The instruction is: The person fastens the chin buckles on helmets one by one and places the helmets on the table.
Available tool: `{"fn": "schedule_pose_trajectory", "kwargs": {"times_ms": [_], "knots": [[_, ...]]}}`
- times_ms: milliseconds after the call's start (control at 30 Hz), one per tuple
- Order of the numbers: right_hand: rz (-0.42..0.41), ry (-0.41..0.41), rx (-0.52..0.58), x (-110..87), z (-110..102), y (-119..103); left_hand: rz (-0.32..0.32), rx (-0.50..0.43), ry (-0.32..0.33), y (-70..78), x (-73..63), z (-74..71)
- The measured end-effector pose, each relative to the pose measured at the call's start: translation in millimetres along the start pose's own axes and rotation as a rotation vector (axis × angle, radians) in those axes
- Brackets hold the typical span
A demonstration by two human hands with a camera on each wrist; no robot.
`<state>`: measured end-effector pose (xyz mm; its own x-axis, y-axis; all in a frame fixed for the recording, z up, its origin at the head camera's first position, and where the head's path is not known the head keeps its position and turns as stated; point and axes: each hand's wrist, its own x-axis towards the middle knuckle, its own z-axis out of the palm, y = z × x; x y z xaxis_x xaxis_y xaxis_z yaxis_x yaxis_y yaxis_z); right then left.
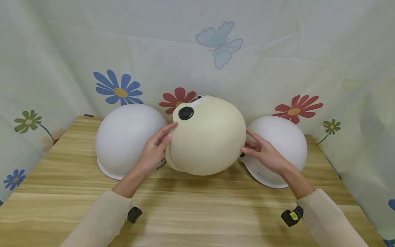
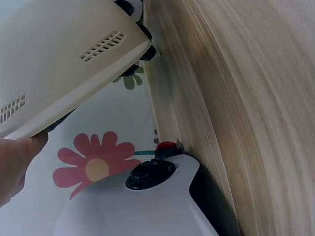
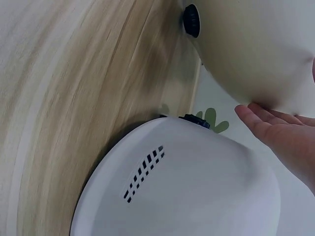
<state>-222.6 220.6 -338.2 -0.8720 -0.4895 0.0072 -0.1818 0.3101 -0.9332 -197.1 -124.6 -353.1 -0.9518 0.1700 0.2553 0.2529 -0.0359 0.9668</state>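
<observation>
While L grip (image 1: 154, 145) & R grip (image 1: 266, 153) hold cream helmet (image 1: 210, 137), wood-grain tbl (image 1: 197, 212) fronts floral curtain (image 1: 148, 41)

Cream helmet (image 1: 210, 140): smooth, matt, plastic-looking. White helmets (image 1: 131, 137): smooth, satiny plastic look. Tabletop (image 1: 197, 212): wood-grained. Backdrop (image 1: 154, 51): creased, cloth-like.

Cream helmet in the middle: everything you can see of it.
The cream helmet has a smooth, rounded, plastic-looking shell with a slight sheen, a round black fitting and latticed vents near its rim. It is tipped on its side, crown toward the person's right. The left hand holds it at the rim; fingers of the right hand touch the crown side. It sits between two white helmets; whether its underside meets the wooden tabletop is unclear.
</observation>
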Motion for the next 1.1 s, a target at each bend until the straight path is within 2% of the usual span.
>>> {"fn": "schedule_pose_trajectory", "kwargs": {"times_ms": [100, 167, 267, 367, 500, 633, 733, 1100], "knots": [[-0.004, 0.007, 0.007, 0.0, 1, -2, 0.048, 0.036, -0.048, 1.4, -1.1, -1.6], [-0.008, 0.015, 0.003, 0.2, 2, -3, 0.058, 0.044, -0.085, 2.1, -1.6, -2.7], [-0.007, 0.033, -0.006, 0.5, 2, -5, 0.042, 0.070, -0.126, 2.1, -1.9, -4.0], [-0.015, 0.042, -0.010, 0.1, 3, -7, 0.017, 0.115, -0.141, 2.6, -2.6, -5.6], [-0.028, 0.045, -0.004, 0.0, 4, -8, 0.011, 0.194, -0.141, 5.5, -4.0, -6.5], [-0.034, 0.049, 0.009, 0.1, 6, -9, 0.046, 0.350, -0.121, 8.9, -5.5, -5.8], [-0.046, 0.049, 0.015, 0.0, 7, -9, 0.074, 0.432, -0.108, 9.1, -6.4, -5.4], [-0.109, 0.043, 0.038, 1.5, 12, -10, 0.066, 0.503, -0.094, 6.4, -9.0, -8.6]]}}
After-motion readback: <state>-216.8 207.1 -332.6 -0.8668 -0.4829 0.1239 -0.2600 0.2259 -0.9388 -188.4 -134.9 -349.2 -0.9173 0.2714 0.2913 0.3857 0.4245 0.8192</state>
